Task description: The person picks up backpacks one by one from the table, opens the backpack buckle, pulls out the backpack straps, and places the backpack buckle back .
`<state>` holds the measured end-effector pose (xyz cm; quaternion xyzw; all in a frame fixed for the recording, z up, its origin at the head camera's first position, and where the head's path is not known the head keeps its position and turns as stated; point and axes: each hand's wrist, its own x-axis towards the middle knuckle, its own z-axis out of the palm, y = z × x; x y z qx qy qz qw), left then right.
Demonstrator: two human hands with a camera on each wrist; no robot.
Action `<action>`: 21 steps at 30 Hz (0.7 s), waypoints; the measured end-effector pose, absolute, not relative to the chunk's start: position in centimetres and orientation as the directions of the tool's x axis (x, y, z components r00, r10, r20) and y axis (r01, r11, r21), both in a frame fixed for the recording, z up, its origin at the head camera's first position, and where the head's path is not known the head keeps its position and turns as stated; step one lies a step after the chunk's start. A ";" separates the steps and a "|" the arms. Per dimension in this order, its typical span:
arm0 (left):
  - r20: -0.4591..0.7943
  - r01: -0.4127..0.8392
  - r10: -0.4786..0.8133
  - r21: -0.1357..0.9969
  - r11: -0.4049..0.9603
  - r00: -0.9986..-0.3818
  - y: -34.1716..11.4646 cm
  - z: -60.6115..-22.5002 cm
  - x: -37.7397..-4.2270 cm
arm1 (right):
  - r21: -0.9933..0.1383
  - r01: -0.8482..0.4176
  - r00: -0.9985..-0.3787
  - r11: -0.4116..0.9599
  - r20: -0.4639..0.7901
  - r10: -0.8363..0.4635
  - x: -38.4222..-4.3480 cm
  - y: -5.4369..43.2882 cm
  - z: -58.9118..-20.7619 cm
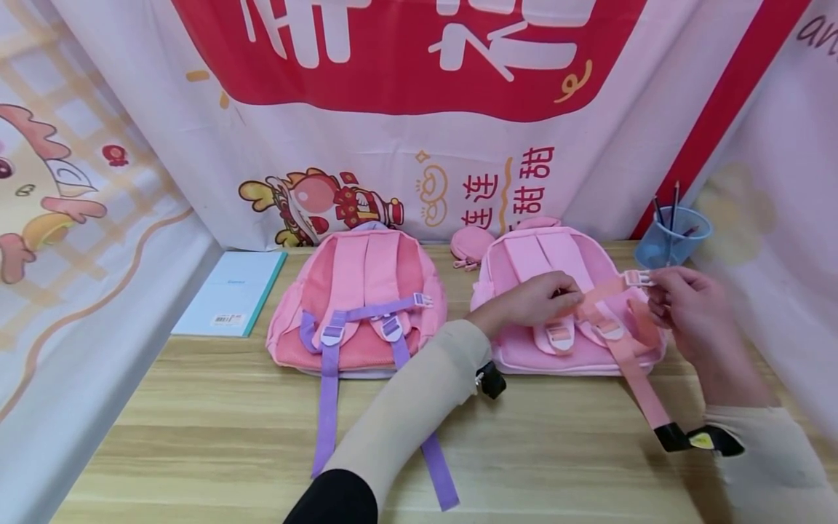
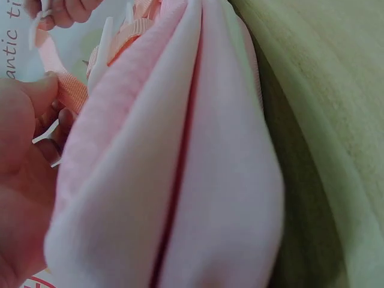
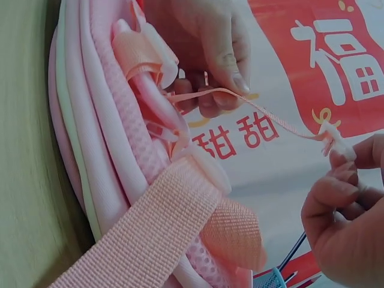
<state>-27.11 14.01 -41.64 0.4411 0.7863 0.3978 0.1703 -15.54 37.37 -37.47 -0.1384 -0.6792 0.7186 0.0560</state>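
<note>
A pink backpack (image 1: pixel 592 251) lies back-panel up on the right, with peach webbing straps (image 1: pixel 633 367) on it. My left hand (image 1: pixel 533 300) pinches one peach strap (image 2: pixel 73 90) between thumb and fingers, close to the backpack. Further right, my right hand (image 1: pixel 694 320) pinches a white buckle (image 1: pixel 637 279) at that strap's end. Between both hands the strap runs nearly straight, as the right wrist view also shows. Lower on the backpack are white strap adjusters (image 1: pixel 559 336), and a wide peach strap (image 3: pixel 150 222) crosses its edge toward me.
To the left lies a second pink backpack (image 1: pixel 419 262) with purple straps (image 1: pixel 329 407), partly behind my left forearm. A light-blue notebook (image 1: pixel 229 291) is at the far left. A round pink pouch (image 1: pixel 471 244) sits between the backpacks. At the back right stands a blue pencil cup (image 1: pixel 674 244).
</note>
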 end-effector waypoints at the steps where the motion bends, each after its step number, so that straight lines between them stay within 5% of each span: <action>1: 0.082 0.560 0.832 0.775 0.293 -0.549 14.0 -41.7 -27.1 | -0.992 0.114 -0.946 -0.047 -0.123 0.299 -15.6 37.4 -37.5; 12: 0.000 0.629 0.841 0.664 0.405 -0.542 13.8 -41.5 -26.9 | -0.898 0.269 -0.914 0.349 -0.123 0.387 -15.2 38.1 -37.3; 21: -0.076 0.636 0.808 0.576 0.514 -0.584 14.2 -42.1 -27.4 | -0.898 0.199 -0.951 0.392 -0.081 0.299 -14.7 39.8 -38.1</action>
